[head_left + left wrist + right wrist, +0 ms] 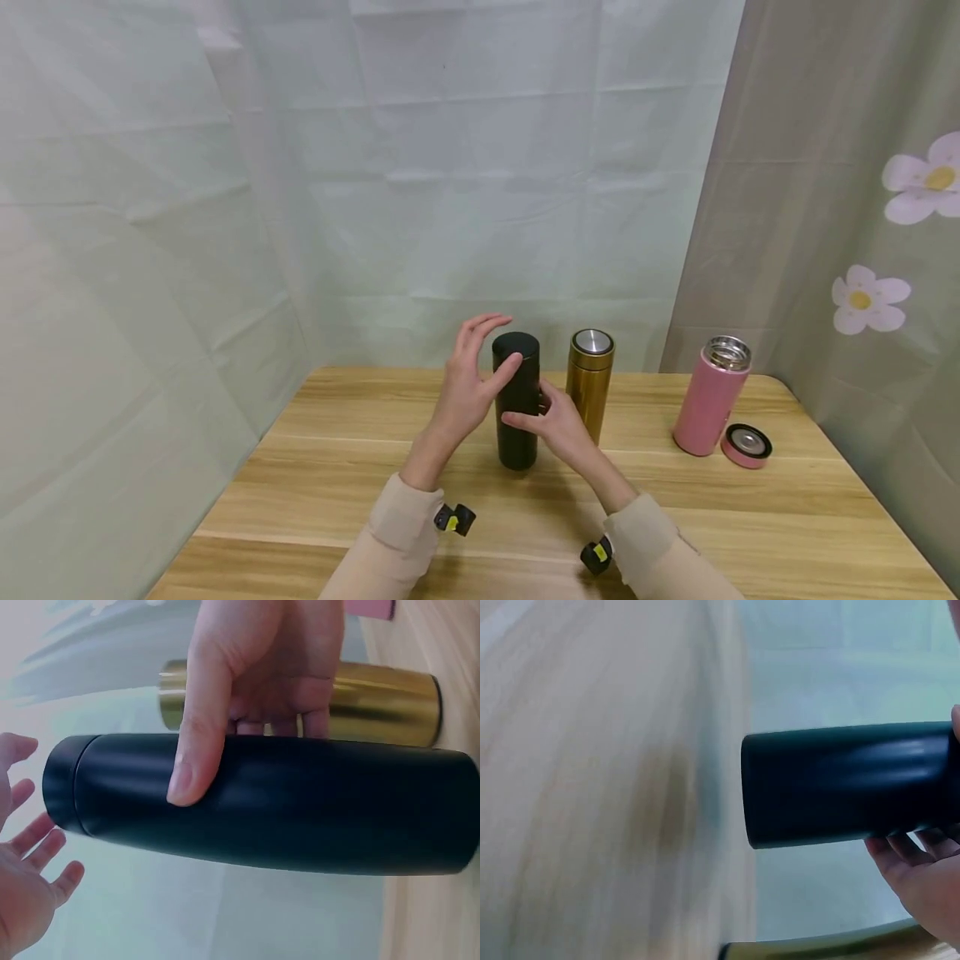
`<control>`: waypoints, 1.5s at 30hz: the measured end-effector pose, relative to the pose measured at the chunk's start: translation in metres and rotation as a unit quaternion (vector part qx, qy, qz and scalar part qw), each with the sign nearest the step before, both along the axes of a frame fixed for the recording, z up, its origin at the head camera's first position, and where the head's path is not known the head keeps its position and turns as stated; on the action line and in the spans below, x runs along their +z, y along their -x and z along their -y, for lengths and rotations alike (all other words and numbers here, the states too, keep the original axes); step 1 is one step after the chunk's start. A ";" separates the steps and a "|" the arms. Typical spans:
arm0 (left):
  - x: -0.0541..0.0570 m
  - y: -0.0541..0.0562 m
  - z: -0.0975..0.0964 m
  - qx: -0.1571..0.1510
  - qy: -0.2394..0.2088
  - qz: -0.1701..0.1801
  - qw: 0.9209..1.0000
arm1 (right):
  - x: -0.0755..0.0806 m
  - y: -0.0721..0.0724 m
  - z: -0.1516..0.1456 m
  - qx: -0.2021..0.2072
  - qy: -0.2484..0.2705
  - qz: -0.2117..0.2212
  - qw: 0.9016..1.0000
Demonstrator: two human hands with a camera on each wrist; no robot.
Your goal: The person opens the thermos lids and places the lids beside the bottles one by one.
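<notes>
A black thermos (517,417) with its lid on stands upright in front of me. My right hand (561,423) grips its body from the right, thumb across the front and fingers behind, as the left wrist view also shows. Around the lid (64,784), my left hand (467,392) spreads its fingers loosely, with the thumb in front of the lid's edge. The base of the thermos (840,787) is close over the tabletop in the right wrist view. Just behind my right hand is a gold thermos (588,379) with a silver-topped lid.
To the right, a pink thermos (708,408) stands uncapped, its metal mouth showing. Its pink lid (747,447) lies on the wooden table (300,500) beside it. Pale curtains (480,167) hang behind and along both sides of the table.
</notes>
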State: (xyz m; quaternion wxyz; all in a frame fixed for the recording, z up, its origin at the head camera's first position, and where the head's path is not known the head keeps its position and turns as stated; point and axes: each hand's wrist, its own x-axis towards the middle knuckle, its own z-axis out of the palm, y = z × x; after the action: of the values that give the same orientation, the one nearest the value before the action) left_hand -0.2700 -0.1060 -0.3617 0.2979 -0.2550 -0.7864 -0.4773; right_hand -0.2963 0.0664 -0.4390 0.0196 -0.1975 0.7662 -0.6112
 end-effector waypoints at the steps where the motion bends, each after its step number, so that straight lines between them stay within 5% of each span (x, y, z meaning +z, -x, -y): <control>1: 0.002 -0.001 0.000 -0.005 -0.006 0.000 1.000 | 0.002 -0.002 -0.002 0.000 0.000 -0.002 1.000; 9: 0.018 -0.008 -0.004 -0.056 -0.031 0.015 0.998 | 0.021 -0.012 -0.023 -0.001 -0.020 -0.024 1.000; 18: 0.033 -0.015 -0.009 -0.142 -0.060 0.054 0.987 | 0.043 -0.027 -0.038 0.024 -0.006 -0.041 0.999; 36: 0.041 -0.016 -0.011 -0.225 -0.032 0.113 0.967 | 0.057 -0.039 -0.056 0.052 -0.006 -0.037 0.998; 39: 0.041 -0.014 -0.011 -0.240 -0.036 0.136 0.961 | 0.058 -0.040 -0.059 0.058 -0.005 -0.033 0.998; 45: 0.040 -0.010 -0.010 -0.313 -0.048 0.205 0.926 | 0.061 -0.041 -0.068 0.082 -0.024 -0.035 0.996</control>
State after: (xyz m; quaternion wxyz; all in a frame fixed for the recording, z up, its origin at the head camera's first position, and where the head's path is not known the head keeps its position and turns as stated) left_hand -0.2599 -0.0957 -0.3213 -0.0220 -0.3702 -0.6864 -0.6256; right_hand -0.2557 0.1347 -0.3776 0.0474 -0.2801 0.7623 -0.5816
